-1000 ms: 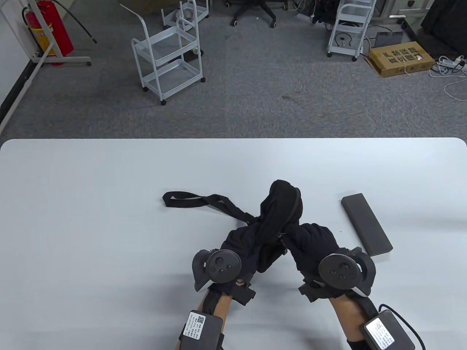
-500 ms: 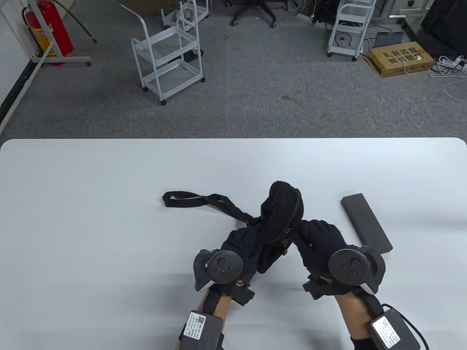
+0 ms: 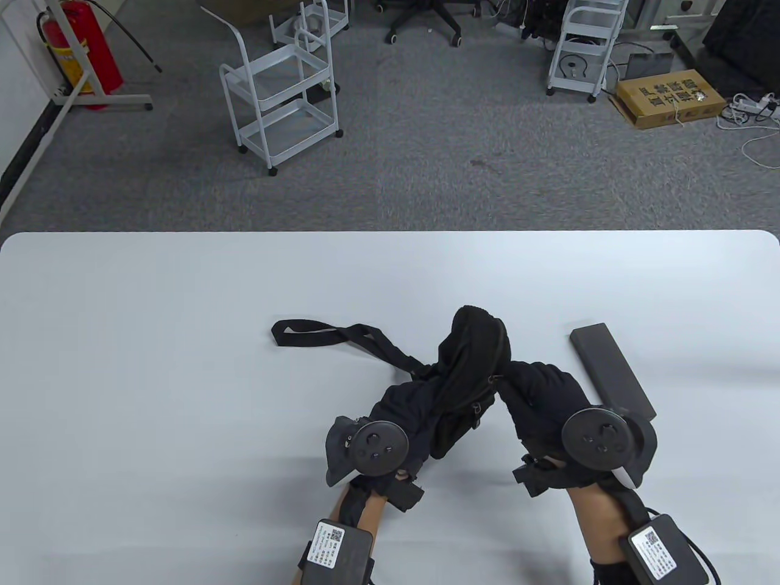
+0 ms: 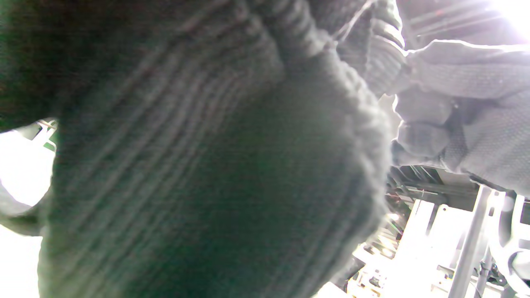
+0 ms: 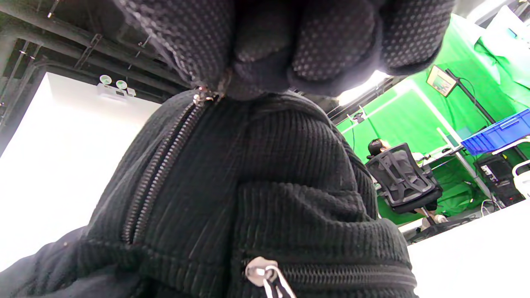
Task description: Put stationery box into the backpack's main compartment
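A black corduroy backpack (image 3: 469, 353) lies crumpled at the table's middle, its strap (image 3: 317, 334) trailing left. My left hand (image 3: 402, 408) grips the fabric at the backpack's near left side. My right hand (image 3: 504, 382) pinches the zipper pull (image 5: 203, 97) of the upper zipper (image 5: 155, 169) on the backpack's right side. The stationery box (image 3: 611, 370), a long dark grey case, lies flat on the table just right of my right hand, untouched. In the left wrist view the backpack's fabric (image 4: 207, 174) fills the frame, with gloved fingers (image 4: 439, 82) at the upper right.
A second zipper with a silver pull (image 5: 261, 269) runs lower on the backpack (image 5: 290, 165). The white table (image 3: 152, 365) spreads wide on both sides. White carts (image 3: 280, 91) and a cardboard box (image 3: 670, 97) stand on the floor beyond the far edge.
My right hand has moved right and slightly away along the backpack, drawing the zipper pull with it. My left hand has stayed on the fabric. The box has not moved.
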Available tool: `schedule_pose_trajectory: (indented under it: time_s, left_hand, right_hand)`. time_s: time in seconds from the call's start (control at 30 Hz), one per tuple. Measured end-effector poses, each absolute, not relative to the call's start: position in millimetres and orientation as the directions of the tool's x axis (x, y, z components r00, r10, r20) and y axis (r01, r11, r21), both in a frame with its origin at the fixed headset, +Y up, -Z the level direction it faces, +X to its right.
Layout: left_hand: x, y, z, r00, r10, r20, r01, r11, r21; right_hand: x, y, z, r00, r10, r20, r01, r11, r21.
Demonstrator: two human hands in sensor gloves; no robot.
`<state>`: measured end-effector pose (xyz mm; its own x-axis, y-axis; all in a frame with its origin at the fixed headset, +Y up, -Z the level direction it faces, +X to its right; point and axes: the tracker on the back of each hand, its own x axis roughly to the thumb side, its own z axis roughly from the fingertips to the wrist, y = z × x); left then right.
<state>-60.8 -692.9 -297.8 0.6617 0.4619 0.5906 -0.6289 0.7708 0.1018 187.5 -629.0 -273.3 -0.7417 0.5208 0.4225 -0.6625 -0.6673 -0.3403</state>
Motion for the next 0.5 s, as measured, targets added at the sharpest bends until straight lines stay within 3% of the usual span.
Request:
schedule_pose_trajectory:
  time_s: [0.5]
  left_hand:
    - [-64, -693, -298, 0.661, 0.445, 0.604, -0.612, 0.785, 0.092]
  right_hand:
    - [203, -627, -278, -0.748, 0.551, 0.371, -0.662, -0.658, -0.358]
